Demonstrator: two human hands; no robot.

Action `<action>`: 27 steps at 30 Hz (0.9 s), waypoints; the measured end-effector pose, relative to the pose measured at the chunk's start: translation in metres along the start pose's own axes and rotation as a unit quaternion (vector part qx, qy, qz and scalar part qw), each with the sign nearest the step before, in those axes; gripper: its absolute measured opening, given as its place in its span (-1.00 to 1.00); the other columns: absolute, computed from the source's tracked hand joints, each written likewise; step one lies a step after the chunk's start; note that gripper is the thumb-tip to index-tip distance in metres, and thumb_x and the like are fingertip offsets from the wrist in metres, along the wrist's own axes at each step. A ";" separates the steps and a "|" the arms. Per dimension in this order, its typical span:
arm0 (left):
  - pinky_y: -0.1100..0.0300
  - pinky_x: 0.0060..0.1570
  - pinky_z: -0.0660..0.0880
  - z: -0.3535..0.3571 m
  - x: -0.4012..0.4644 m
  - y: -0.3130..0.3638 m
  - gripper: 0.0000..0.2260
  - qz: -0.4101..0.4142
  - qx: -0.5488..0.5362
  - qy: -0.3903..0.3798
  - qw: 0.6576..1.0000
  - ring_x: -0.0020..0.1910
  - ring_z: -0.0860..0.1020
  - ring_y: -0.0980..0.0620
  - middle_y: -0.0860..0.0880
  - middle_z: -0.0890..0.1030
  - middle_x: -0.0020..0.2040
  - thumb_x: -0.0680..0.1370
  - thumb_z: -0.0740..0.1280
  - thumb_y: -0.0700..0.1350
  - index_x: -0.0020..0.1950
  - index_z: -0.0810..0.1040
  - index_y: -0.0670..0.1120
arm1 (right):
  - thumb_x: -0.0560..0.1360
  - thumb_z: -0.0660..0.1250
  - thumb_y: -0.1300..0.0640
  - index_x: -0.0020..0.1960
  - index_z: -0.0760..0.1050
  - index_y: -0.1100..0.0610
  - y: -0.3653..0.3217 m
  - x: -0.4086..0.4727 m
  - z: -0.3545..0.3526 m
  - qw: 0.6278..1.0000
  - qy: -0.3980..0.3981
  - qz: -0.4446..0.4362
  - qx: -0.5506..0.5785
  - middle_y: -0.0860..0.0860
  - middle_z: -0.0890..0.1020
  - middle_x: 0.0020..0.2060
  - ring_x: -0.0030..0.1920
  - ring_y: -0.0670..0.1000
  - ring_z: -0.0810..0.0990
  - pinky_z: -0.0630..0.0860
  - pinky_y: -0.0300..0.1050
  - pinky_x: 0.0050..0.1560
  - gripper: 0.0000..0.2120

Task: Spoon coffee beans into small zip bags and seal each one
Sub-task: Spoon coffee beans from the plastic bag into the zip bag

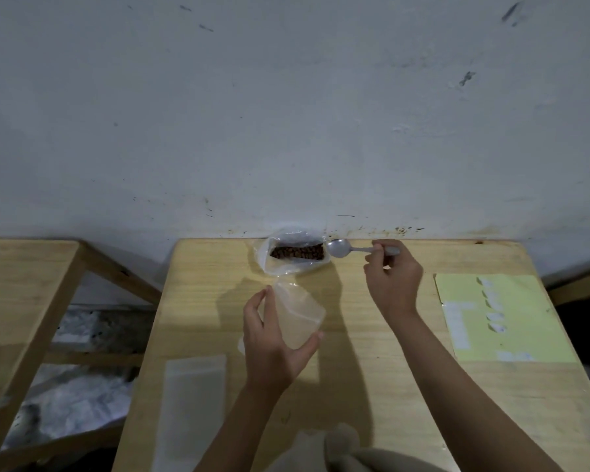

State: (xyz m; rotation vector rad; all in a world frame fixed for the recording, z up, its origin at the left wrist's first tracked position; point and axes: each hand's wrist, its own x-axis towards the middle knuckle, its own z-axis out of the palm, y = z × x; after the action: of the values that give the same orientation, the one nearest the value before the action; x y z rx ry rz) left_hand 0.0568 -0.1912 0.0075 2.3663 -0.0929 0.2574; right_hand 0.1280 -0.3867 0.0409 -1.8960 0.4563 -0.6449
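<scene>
Cloth (341, 451), pale and bunched, sits at the near edge of the tabletop (372, 386), cut off by the bottom of my view. Just left of it I see a flat stack of clear zip bags (193, 403) lying along the near-left part of the tabletop, its lower end also cropped.

Farther in, my left hand (269, 342) grips one small zip bag (298, 315) above the middle of the tabletop, thumb on one side and fingers curled round the other. The bag looks empty (it is so clear that I cannot tell whether its mouth is open).

Near the right edge lies a yellow sheet (501, 318) carrying several small whitish pieces, too blurred for me to name.

My right hand (392, 277) pinches the handle of a metal spoon (341, 248) near the far edge, fingers clamped on it. The bowl of the spoon looks empty and hangs just right of the big plastic bag (292, 253), which stands open against the wall (286, 114) at the far edge. Coffee beans (297, 252) fill its bottom, dark brown.

Left of the tabletop stands a second wooden table (24, 267), cropped, with crumpled pale material under it that I cannot make out.
</scene>
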 end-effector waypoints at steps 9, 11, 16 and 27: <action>-0.08 0.16 0.50 -0.006 0.002 -0.002 -0.05 -0.022 0.030 -0.015 0.999 0.27 0.38 -0.13 -0.14 0.28 0.31 0.24 0.48 0.26 0.46 0.23 -0.20 | 0.53 0.24 0.22 -0.20 0.55 0.20 0.017 -0.009 0.060 0.984 -0.065 0.156 -0.055 0.03 0.56 -0.38 -0.29 0.05 0.53 0.33 -0.26 -0.24 -0.82; -0.05 0.16 0.50 -0.006 0.001 -0.001 -0.04 -0.029 0.035 -0.015 0.999 0.26 0.38 -0.11 -0.12 0.28 0.31 0.23 0.47 0.27 0.46 0.23 -0.18 | 0.52 0.27 0.15 -0.22 0.57 0.08 0.025 -0.007 0.065 0.964 -0.035 0.263 0.013 0.08 0.65 -0.29 -0.18 0.10 0.63 0.55 -0.05 -0.06 -0.83; -0.03 0.18 0.49 -0.004 0.001 -0.002 -0.04 -0.028 0.034 -0.021 0.999 0.26 0.38 -0.12 -0.13 0.29 0.31 0.23 0.47 0.27 0.46 0.22 -0.19 | 0.53 0.29 0.19 -0.09 0.59 0.22 0.027 -0.003 0.054 0.916 0.020 0.384 0.117 0.09 0.62 -0.36 -0.34 0.02 0.61 0.64 0.01 -0.16 -0.87; -0.06 0.17 0.47 0.000 -0.002 -0.003 -0.03 -0.009 0.050 -0.025 0.998 0.25 0.39 -0.19 -0.21 0.31 0.29 0.27 0.45 0.28 0.46 0.22 -0.26 | 0.55 0.26 0.26 -0.07 0.55 0.31 0.022 -0.002 0.027 0.878 0.066 0.427 0.205 0.13 0.55 -0.36 -0.34 0.03 0.56 0.58 -0.13 -0.30 -0.87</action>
State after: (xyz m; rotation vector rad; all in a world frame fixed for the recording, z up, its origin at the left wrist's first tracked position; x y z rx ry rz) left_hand 0.0555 -0.1893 0.0053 2.4733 -0.0840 0.1972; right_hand 0.1431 -0.3749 0.0117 -1.0805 1.0689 -0.2339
